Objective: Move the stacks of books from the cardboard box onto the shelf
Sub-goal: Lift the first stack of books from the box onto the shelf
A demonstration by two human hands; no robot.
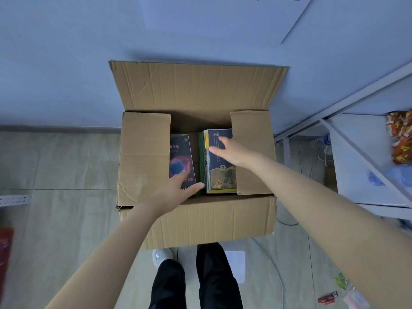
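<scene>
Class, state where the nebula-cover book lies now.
In the head view the nebula-cover book lies inside the cardboard box, on the left, partly under the left flap, the left hand at its near end, a book stack to its right.

Pale tiled floor (66, 175). Standing on it, beneath left hand (176, 192) and right hand (231, 152): cardboard box (200, 219), flaps open. Far left of left hand: red object (5, 248), blurred. Nearer the person than right hand: white cable (279, 276), small red packet (327, 298). Right of right hand: white shelf (352, 186), carrying orange packets (401, 139).
</scene>
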